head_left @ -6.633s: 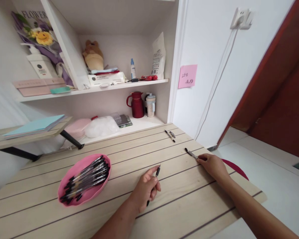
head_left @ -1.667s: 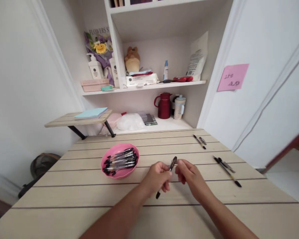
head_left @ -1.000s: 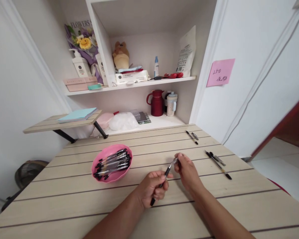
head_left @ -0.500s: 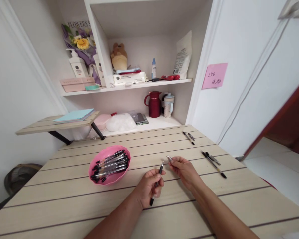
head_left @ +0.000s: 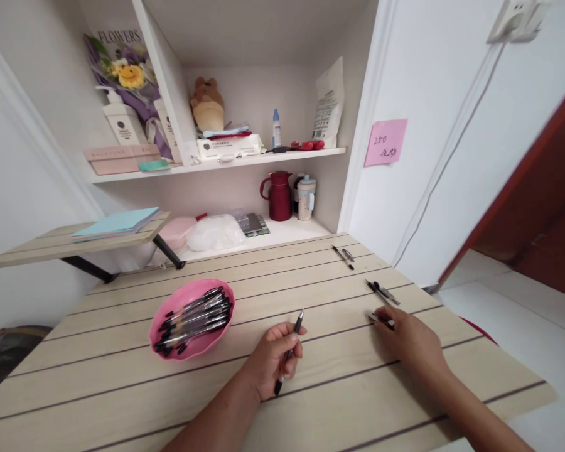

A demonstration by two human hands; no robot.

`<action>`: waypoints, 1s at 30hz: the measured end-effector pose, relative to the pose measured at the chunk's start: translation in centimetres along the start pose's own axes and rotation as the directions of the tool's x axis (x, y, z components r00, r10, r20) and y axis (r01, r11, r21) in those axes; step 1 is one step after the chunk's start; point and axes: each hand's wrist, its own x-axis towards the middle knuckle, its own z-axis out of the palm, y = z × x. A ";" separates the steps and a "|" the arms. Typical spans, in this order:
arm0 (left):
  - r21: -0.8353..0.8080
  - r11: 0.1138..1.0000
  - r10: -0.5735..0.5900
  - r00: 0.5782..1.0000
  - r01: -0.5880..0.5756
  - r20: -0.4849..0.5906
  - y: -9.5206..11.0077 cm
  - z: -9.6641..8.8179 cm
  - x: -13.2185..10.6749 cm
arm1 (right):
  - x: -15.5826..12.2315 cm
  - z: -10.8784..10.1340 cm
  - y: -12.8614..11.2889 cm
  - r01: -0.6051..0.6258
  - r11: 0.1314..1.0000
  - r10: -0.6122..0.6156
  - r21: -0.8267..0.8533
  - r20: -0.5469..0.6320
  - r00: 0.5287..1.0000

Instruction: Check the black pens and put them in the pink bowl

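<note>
My left hand (head_left: pixel 279 351) is closed around a black pen (head_left: pixel 299 319), which slants with its bare silver tip upward and its dark end below the fingers. My right hand (head_left: pixel 407 336) is low over the table on the right, fingers pinched on a small clear pen cap (head_left: pixel 371 316). Just beyond that hand lie an uncapped pen (head_left: pixel 373 287) and a clear cap (head_left: pixel 388 294), with the pen's lower part hidden by the hand. Farther back rest another pen (head_left: pixel 343 257) and a small cap (head_left: pixel 348 254).
A pink bowl (head_left: pixel 157 314) with several pens stands at the left on the slatted wooden table (head_left: pixel 122 402). Behind it rises a small raised shelf (head_left: pixel 37 246) bearing blue paper. A red jug (head_left: pixel 280 198) and a cup (head_left: pixel 306 199) stand at the back.
My right hand has moved right, away from my left hand, carrying the cap down toward the lying pens. My left hand still holds the pen. The view has turned slightly right.
</note>
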 end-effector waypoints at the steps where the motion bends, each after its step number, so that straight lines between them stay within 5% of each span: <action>1: 0.008 1.000 -0.001 1.000 0.001 0.000 0.0 0.0 0.0 | -0.2 0.1 0.1 0.021 0.999 -0.021 -0.035 -0.005 1.000; 9: 0.056 0.998 0.009 1.000 -0.010 0.018 -0.2 -0.1 0.1 | 2.1 0.2 0.0 0.258 0.937 -0.260 -0.234 0.022 0.965; 17: 0.097 0.995 0.006 1.000 -0.008 0.021 -0.1 -0.2 0.0 | 5.1 -0.4 -3.3 0.566 0.742 -0.548 -0.358 0.162 0.821; 21: 0.099 0.995 0.015 1.000 -0.016 0.017 0.0 -0.3 0.0 | 5.6 -0.2 -2.8 0.627 0.742 -0.589 -0.237 0.214 0.779; 23: 0.097 0.995 0.014 1.000 -0.016 0.018 0.0 -0.3 0.0 | 5.8 -0.4 -1.9 0.588 0.793 -0.560 -0.158 0.190 0.807; 27: 0.094 0.996 0.002 1.000 -0.005 0.028 0.1 -0.2 0.0 | 6.0 -1.0 -0.8 0.302 0.942 -0.303 -0.147 0.015 0.953; 30: 0.096 0.995 0.006 1.000 -0.008 0.026 0.1 -0.1 0.1 | 5.8 -0.6 -1.5 0.130 0.975 -0.132 -0.180 0.003 0.991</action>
